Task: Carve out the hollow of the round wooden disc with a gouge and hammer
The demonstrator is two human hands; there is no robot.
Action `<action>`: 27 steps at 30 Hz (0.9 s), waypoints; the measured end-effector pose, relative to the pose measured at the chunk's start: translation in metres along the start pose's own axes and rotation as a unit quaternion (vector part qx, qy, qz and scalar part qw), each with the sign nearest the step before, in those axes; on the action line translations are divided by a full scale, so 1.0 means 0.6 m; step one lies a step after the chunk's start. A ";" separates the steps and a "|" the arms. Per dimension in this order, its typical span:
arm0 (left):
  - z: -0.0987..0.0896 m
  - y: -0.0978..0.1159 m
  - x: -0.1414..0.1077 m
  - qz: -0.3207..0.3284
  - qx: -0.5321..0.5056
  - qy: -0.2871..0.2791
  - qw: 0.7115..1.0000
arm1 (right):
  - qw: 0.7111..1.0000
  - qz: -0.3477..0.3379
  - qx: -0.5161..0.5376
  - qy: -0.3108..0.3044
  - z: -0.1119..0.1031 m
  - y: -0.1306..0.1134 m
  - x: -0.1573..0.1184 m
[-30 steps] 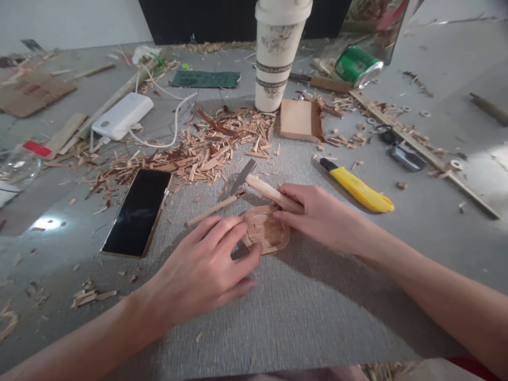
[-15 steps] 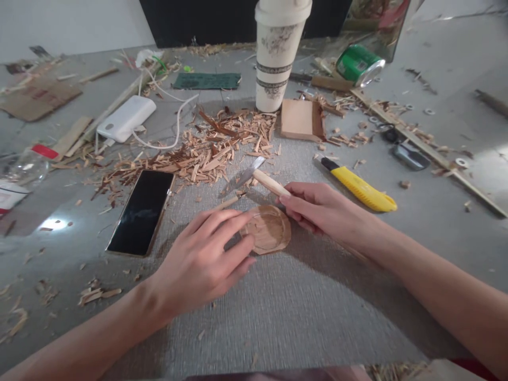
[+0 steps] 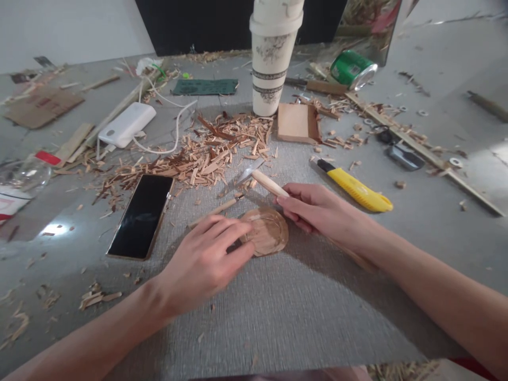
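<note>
A small rounded wooden piece [image 3: 269,238] with a carved rim line lies flat on the grey cloth. At its left edge is my left hand [image 3: 216,246], fingers spread apart, the tips over or touching the wood. Just beyond the piece, my right hand [image 3: 307,206] is closed round a pale wooden-handled carving tool [image 3: 268,182]. A metal blade [image 3: 248,172] shows at the tool's far end; I cannot tell whether it is joined. Another thin wooden-handled tool [image 3: 222,206] with a small metal tip lies behind my left fingers, partly hidden.
Wood shavings [image 3: 214,153] are heaped behind the hands. A phone [image 3: 141,217] lies left, a yellow utility knife [image 3: 359,188] right. Farther back are a white power bank [image 3: 127,124], a paper cup [image 3: 272,69], a square wooden block [image 3: 297,123] and a green can [image 3: 353,69].
The view has shifted slightly. My left fingers have drawn a little closer together at the edge of the wooden piece. My right hand keeps its hold on the tool.
</note>
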State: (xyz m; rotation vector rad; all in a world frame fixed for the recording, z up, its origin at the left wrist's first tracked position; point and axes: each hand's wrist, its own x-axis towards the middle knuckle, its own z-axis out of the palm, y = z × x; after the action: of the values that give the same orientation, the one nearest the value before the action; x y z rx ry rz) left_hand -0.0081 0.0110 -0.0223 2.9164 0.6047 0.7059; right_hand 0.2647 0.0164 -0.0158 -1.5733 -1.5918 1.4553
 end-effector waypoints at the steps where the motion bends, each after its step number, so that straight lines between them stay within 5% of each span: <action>1: 0.000 -0.001 0.000 0.006 0.000 0.001 1.000 | 1.000 0.003 -0.001 0.000 0.000 -0.001 -0.001; 27: 0.008 0.013 0.010 0.032 -0.013 -0.004 0.999 | 1.000 0.008 -0.001 0.007 0.003 0.000 0.001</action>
State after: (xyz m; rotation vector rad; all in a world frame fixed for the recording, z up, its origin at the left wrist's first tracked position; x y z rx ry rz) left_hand 0.0015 0.0061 -0.0226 2.9247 0.4981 0.7023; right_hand 0.2632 0.0164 -0.0165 -1.5972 -1.5772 1.4493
